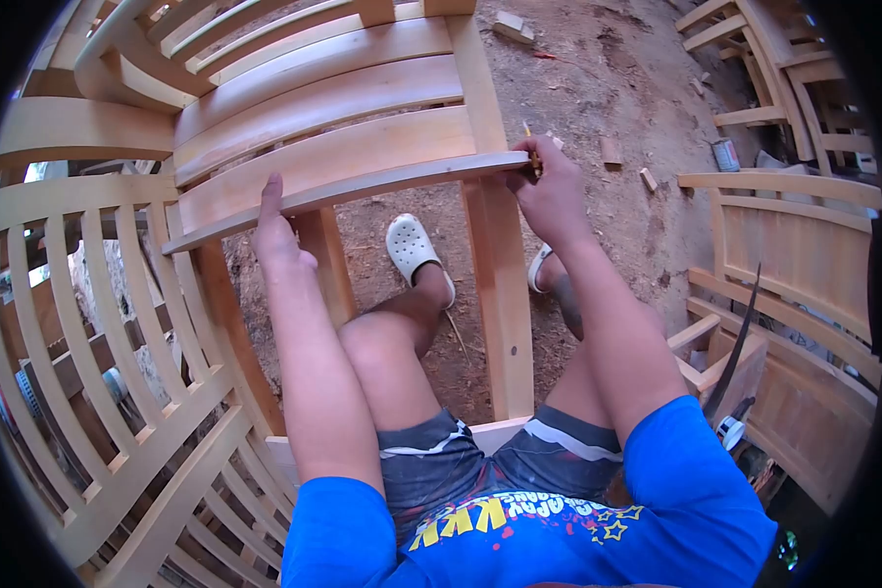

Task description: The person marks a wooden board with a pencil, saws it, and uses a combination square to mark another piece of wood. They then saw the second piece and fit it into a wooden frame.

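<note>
A long narrow wooden slat (pixel 382 184) lies across the front of a bare wooden bench frame (pixel 501 304). My left hand (pixel 279 233) grips the slat toward its left end, the thumb up along its face and the other fingers mostly hidden. At the slat's right end my right hand (pixel 553 196) is closed around a thin yellow-and-dark pencil (pixel 533 162), close against the slat's tip. Whether these fingers also pinch the slat is hard to see. Behind the slat run the wide seat boards (pixel 328 147) of the bench.
A slatted wooden panel (pixel 98 333) stands close on my left. More wooden furniture frames (pixel 794 230) are at the right, with a dark saw-like blade (pixel 738 343) beside them. Small wood offcuts (pixel 611 151) and a can (pixel 725 155) lie on the dirt floor (pixel 598 88).
</note>
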Demonstrator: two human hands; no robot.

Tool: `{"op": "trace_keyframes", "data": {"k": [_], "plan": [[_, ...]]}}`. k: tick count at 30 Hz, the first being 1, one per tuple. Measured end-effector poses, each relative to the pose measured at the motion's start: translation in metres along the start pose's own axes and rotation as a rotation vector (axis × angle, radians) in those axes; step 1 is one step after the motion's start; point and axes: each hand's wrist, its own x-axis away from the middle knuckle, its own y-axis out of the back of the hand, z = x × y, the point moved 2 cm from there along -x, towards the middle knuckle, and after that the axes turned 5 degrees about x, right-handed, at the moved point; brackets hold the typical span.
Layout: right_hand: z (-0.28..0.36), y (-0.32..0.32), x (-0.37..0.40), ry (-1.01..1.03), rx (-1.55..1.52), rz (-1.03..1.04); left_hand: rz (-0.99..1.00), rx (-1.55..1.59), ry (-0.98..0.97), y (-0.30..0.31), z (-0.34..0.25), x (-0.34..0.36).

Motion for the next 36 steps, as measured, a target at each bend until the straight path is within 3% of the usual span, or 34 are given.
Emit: {"op": "trace_keyframes", "data": {"k": [3,8,12,16,19,22,26,29,36], "plan": [[0.004,0.0,-0.002,-0.06,-0.039,0.057,-0.016,-0.002,-0.06,-0.002,0.001,0.001],[-0.003,0.012,0.0,-0.102,-0.085,0.089,0.041,0.057,0.008,0.003,0.007,-0.012],[-0.018,0.03,0.003,-0.056,0.078,-0.01,-0.009,0.009,-0.033,0.005,0.005,-0.013],[-0.032,0.039,0.005,-0.125,-0.166,-0.063,-0.014,0.01,-0.025,0.004,0.005,-0.011],[-0.024,0.051,0.015,-0.069,-0.09,-0.106,-0.022,0.016,-0.026,0.005,0.005,-0.015],[-0.017,0.051,0.026,-0.165,-0.194,-0.018,-0.012,0.03,-0.021,0.006,0.006,-0.018],[-0.012,0.038,0.038,-0.036,-0.265,0.191,0.015,0.043,-0.036,0.009,0.007,-0.023],[-0.012,0.019,0.038,0.149,-0.04,0.212,-0.043,0.01,-0.036,0.003,0.003,-0.011],[-0.009,-0.012,0.033,0.222,-0.1,0.098,-0.031,-0.01,-0.015,0.007,0.004,-0.021]]}}
